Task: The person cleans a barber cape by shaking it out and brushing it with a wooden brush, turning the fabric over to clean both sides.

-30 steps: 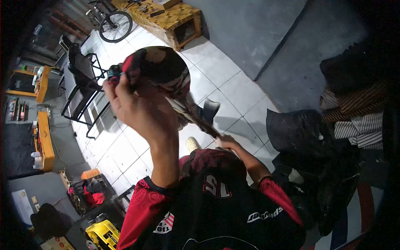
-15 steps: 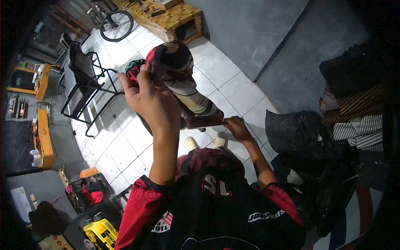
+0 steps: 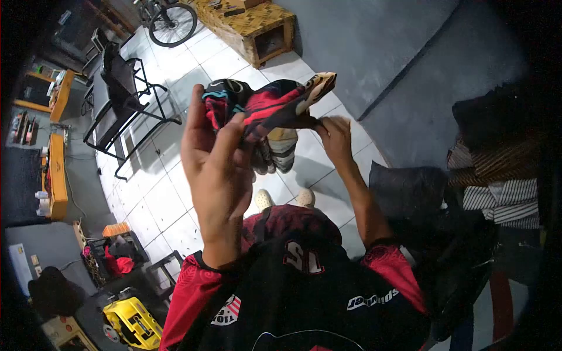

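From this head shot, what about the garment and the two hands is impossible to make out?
- Garment, head view: bunched and folded, so its type, front and print are hidden.
- Left hand: only its back shows; the fingers cover the grip.
- Right hand: fingertips are buried under the cloth edge.
- Dark bag: too dim to tell contents.

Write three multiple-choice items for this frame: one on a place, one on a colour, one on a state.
1. Where is the bicycle wheel?
A. top left, on the tiled floor
B. bottom right
C. by the person's feet

2. What colour is the box at bottom left?
A. blue
B. yellow
C. white

3. How is the garment held?
A. lying on the floor
B. by the left hand only
C. by both hands, the right hand pinching one edge

Answers: A, the wheel stands beside the wooden bench; B, its casing is yellow; C, both hands grip it in mid-air.
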Motion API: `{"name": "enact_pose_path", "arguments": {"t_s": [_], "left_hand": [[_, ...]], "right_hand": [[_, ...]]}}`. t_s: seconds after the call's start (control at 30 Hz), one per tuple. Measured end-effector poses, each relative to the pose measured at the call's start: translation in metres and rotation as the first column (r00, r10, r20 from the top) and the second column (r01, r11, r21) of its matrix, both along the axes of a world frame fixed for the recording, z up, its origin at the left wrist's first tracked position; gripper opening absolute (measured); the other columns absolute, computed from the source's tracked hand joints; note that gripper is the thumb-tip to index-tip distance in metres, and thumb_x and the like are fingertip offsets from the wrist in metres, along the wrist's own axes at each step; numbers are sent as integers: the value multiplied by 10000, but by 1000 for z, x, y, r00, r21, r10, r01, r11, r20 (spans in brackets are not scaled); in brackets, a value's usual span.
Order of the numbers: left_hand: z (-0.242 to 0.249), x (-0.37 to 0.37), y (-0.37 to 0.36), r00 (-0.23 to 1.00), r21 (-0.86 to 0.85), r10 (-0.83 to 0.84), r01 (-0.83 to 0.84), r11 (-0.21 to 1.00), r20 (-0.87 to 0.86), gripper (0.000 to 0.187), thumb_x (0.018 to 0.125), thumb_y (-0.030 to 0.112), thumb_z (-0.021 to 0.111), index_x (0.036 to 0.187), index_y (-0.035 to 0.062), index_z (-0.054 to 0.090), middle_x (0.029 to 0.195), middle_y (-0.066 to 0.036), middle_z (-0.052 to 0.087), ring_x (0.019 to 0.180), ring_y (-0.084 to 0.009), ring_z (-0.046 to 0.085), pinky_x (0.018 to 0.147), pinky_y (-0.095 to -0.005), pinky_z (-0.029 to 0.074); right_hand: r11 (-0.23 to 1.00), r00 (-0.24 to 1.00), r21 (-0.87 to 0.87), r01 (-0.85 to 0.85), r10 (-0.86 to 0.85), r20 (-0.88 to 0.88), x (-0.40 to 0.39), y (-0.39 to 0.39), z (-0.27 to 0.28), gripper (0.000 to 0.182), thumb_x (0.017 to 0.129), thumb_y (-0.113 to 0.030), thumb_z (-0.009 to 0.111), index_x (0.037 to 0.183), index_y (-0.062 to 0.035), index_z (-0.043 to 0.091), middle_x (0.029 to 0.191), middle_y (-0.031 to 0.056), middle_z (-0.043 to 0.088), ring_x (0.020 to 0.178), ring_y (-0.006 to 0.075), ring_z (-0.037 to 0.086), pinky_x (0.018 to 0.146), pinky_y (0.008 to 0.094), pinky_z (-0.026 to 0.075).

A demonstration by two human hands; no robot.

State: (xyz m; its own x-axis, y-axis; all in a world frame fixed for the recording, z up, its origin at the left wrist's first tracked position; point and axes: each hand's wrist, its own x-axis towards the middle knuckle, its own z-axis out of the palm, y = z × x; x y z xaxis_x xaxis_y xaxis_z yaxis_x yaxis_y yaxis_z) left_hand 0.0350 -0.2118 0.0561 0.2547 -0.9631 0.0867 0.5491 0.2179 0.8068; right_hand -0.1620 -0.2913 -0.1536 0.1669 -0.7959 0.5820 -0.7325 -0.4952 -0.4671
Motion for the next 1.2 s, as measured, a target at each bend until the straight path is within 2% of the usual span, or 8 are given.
{"name": "enact_pose_path", "arguments": {"t_s": [0.23,0.4,0.53,0.57,0.67,0.83,1.03,1.2], "left_hand": [[40,32,-3,976,-302,176,-206,931,-126,438,811,-27,460,1229,-78,340,1047,-159,521,807,-158,590,698,-218,506],[29,40,-29,979,-310,206,-196,930,0,365,809,-34,480,1156,-74,376,937,-129,550,806,-169,583,769,-250,500],[12,14,-32,943,-211,263,-220,952,202,526,794,-50,507,1264,-52,271,955,-109,516,811,-174,565,750,-274,497],[11,4,-33,983,-192,160,-174,966,-87,566,793,-51,510,1290,-46,238,986,-110,505,814,-173,561,748,-283,494],[14,-1,-16,991,-77,113,-118,990,-67,585,796,-45,505,1310,-33,225,1046,-123,488,859,-175,556,737,-284,481],[48,31,19,971,-277,-173,122,953,-166,541,795,-26,411,1296,-85,217,1186,-237,419,1022,-287,515,865,-366,442],[58,121,40,785,-595,-531,270,757,-319,465,877,27,278,1268,-173,125,1299,-390,132,1264,-384,154,1061,-444,201],[54,136,32,821,-530,-426,184,828,-380,420,916,71,270,1282,-122,197,1340,-308,164,1261,-348,214,1038,-453,259]], "right_hand": [[590,774,637,496,32,-632,-63,60,-214,408,834,-476,445,832,-112,630,789,117,628,779,297,599,841,561,318],[555,844,780,290,236,-481,-56,95,-164,385,777,-494,530,774,-126,644,776,97,624,774,264,593,799,451,333],[812,869,536,-229,419,-263,-21,80,-65,454,756,-534,520,865,-103,615,749,63,585,777,257,551,804,421,320],[856,897,439,-271,390,-207,-10,76,-32,402,737,-482,568,849,-98,610,757,54,580,786,243,542,790,408,317],[941,950,147,-303,311,-31,20,62,33,287,671,-314,697,805,-82,595,776,32,568,791,204,516,764,374,310],[985,972,5,-173,170,160,43,15,-46,150,707,-233,661,763,-99,620,748,71,579,817,230,521,765,403,308],[635,909,710,305,27,-415,-10,48,-213,442,781,-512,513,708,-92,629,776,140,618,845,306,585,797,520,339],[585,655,603,542,156,-739,-76,117,-271,340,830,-350,482,742,-59,635,821,116,633,831,302,592,805,509,353]]}}
